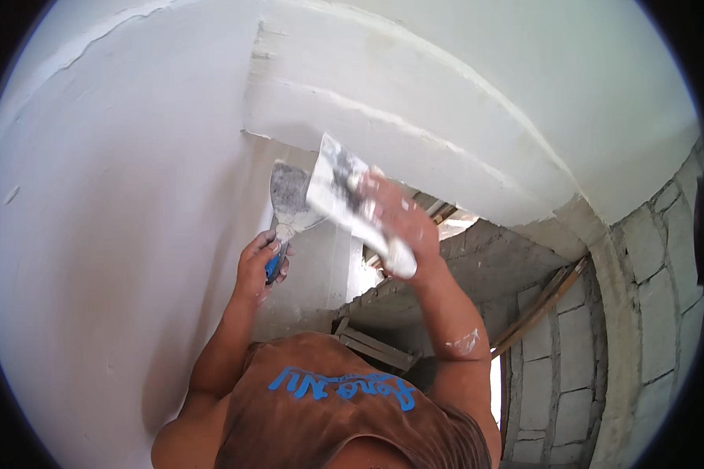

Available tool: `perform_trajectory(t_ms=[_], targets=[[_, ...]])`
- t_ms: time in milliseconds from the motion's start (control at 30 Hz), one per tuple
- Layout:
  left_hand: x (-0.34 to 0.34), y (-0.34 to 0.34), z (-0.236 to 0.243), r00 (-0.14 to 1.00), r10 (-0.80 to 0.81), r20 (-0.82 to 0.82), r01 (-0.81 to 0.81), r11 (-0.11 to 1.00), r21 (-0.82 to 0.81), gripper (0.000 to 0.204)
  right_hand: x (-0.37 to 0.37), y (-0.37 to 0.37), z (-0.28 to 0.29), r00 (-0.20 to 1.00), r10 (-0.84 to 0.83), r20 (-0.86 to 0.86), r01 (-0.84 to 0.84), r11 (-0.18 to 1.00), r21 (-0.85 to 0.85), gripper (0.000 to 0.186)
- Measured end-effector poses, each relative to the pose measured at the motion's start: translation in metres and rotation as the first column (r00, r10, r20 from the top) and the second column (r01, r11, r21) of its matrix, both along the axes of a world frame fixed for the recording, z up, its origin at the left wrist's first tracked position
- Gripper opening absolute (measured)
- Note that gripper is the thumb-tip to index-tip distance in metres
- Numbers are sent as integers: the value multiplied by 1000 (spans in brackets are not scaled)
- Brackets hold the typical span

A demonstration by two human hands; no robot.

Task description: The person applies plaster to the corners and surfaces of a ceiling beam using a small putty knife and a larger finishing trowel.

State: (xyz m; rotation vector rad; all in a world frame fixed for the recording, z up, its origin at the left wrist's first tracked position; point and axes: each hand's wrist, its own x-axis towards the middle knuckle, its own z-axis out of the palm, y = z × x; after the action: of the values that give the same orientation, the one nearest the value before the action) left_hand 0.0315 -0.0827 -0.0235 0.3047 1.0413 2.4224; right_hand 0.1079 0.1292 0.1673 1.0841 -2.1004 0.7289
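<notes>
My left hand (260, 264) is closed round the blue and grey handle of a putty knife (288, 187), whose wide metal blade is smeared with grey and white. My right hand (399, 219) grips a wider flat plastering blade (327, 181) coated in white compound, tilted and held just right of the putty knife, partly in front of it; whether the blades touch I cannot tell. The right hand is slightly blurred and spotted with white.
A smooth white wall (94, 234) rises at the left, with a plastered band (391, 94) across the top. At the right are a grey block wall (649, 297), a leaning wooden plank (536, 313), a rough opening (454, 223) and a wooden frame (375, 348).
</notes>
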Motion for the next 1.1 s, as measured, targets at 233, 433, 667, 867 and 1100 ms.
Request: perform_trajectory(t_ms=[233,433,667,867,1100], targets=[[14,-6,8,976,-104,-190,94,993,-65,43,27,35,-59,967,-248,51,231,947,224,55],[34,-16,7,955,-181,-233,155,980,-124,47,59,90,-90,892,-437,113,423,897,131,60],[26,12,17,855,97,-509,-145,988,-56,41,65,95,-139,663,-385,642,748,323,-579,22],[9,29,3,94,17,-995,-573,818,-40,46,45,37,-143,635,691,346,661,-254,-706,31],[-6,5,-32,232,-71,-970,-735,640,-223,39,15,44,-96,696,578,427,590,-120,-799,26]])
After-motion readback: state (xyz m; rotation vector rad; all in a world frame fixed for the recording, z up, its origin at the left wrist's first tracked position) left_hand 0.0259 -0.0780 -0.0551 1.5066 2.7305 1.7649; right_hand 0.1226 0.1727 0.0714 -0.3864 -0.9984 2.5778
